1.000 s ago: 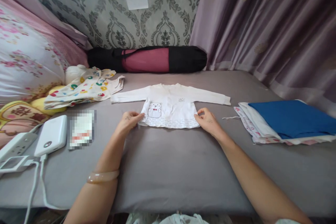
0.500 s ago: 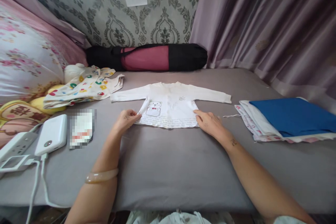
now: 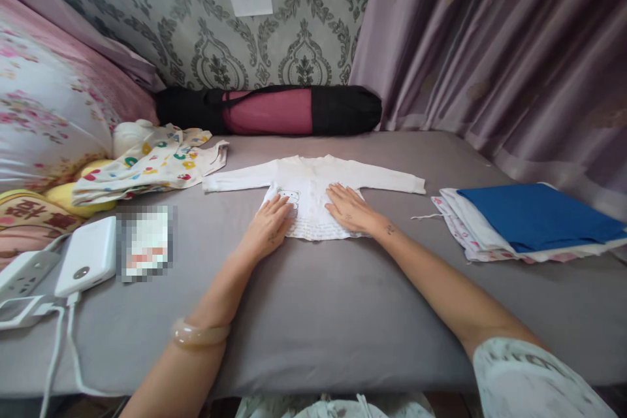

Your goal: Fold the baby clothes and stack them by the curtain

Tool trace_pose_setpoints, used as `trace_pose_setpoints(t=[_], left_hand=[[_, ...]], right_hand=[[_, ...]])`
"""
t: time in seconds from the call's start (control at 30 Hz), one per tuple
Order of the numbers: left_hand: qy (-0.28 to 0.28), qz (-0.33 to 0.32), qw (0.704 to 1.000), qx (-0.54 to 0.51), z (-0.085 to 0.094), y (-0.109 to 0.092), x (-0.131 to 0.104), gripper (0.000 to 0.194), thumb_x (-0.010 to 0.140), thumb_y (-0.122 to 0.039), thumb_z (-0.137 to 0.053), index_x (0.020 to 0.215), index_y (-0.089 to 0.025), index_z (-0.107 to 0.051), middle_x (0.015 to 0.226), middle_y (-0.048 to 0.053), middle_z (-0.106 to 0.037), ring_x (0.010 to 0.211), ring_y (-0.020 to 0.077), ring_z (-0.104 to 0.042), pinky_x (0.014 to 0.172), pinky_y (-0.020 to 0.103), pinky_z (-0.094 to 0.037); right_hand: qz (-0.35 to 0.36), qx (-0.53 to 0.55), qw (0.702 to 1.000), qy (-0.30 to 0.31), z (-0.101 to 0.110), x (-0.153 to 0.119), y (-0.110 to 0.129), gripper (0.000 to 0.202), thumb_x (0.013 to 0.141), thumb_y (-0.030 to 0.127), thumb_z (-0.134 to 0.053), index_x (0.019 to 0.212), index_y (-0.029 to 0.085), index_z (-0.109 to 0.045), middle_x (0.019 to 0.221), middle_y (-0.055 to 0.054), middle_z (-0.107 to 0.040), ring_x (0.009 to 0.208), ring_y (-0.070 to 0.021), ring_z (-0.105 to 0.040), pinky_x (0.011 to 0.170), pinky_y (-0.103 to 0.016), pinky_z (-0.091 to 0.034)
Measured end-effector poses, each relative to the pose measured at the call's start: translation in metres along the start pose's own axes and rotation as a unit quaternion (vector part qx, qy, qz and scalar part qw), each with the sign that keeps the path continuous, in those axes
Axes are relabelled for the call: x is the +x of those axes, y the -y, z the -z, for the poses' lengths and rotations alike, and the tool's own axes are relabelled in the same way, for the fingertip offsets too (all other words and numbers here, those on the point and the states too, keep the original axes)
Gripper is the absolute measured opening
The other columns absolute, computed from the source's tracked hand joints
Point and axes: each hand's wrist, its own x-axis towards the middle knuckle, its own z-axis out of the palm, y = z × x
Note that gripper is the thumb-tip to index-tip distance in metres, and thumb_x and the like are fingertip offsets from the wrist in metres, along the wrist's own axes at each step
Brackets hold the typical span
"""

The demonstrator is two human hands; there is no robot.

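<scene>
White baby shirt (image 3: 313,189) lies flat on the grey bed (image 3: 313,313), front up, both long sleeves stretched out sideways, with a small bear print near its lower left. I have both of my hands on its body. My left hand (image 3: 268,225) rests palm down over the lower left part, fingers extended and close together, partly covering the bear print. My right hand (image 3: 349,208) lies palm down on the right half of the chest, fingers spread a little and pointing toward the collar. Neither hand pinches any cloth; both are flat against the fabric. A pale bangle (image 3: 198,333) sits on my left wrist.

To the left of the shirt, near its sleeve end, I see a cream garment with coloured prints (image 3: 147,166) lying crumpled beside a floral pillow (image 3: 44,117). Closer to me on the left are a white power bank (image 3: 83,261) and a white power strip (image 3: 22,274) with cables. On the right, well apart from the shirt, a folded stack of cloth (image 3: 533,222) sits with a blue piece on top. At the far edge of the bed a black and red roll bag (image 3: 269,110) lies against the patterned wall, and purple curtains (image 3: 490,46) hang at the right.
</scene>
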Motion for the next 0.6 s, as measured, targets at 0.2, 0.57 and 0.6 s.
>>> trace_pose_setpoints(t=[0.2, 0.57, 0.6], left_hand=[[0.097, 0.073, 0.992, 0.037, -0.011, 0.001, -0.003, 0.058, 0.097, -0.051, -0.033, 0.146, -0.021, -0.042, 0.157, 0.014, -0.031, 0.147, 0.0311, -0.020, 0.118, 0.053, -0.018], [0.048, 0.009, 0.999, 0.003, 0.002, -0.011, -0.002, 0.040, 0.096, -0.045, -0.042, 0.125, -0.023, -0.060, 0.145, 0.011, -0.047, 0.138, 0.0279, -0.038, 0.115, 0.050, -0.025], [0.049, -0.018, 0.999, -0.016, 0.004, -0.014, -0.001, 0.037, 0.096, -0.045, -0.044, 0.118, -0.022, -0.064, 0.138, 0.012, -0.054, 0.131, 0.0268, -0.046, 0.112, 0.047, -0.031]], right_hand=[[-0.065, -0.010, 0.998, 0.009, -0.022, 0.020, -0.020, 0.067, 0.099, 0.053, -0.018, 0.154, 0.016, -0.025, 0.162, -0.012, -0.015, 0.149, -0.0286, -0.007, 0.119, -0.049, -0.008], [-0.048, 0.039, 0.997, 0.039, -0.016, 0.009, -0.006, 0.065, 0.099, 0.048, -0.026, 0.152, 0.012, -0.029, 0.161, -0.016, -0.014, 0.149, -0.0282, -0.006, 0.119, -0.051, -0.005], [-0.041, 0.051, 0.997, 0.047, -0.015, 0.002, 0.002, 0.064, 0.099, 0.048, -0.026, 0.151, 0.011, -0.031, 0.161, -0.017, -0.015, 0.149, -0.0284, -0.007, 0.119, -0.050, -0.005]])
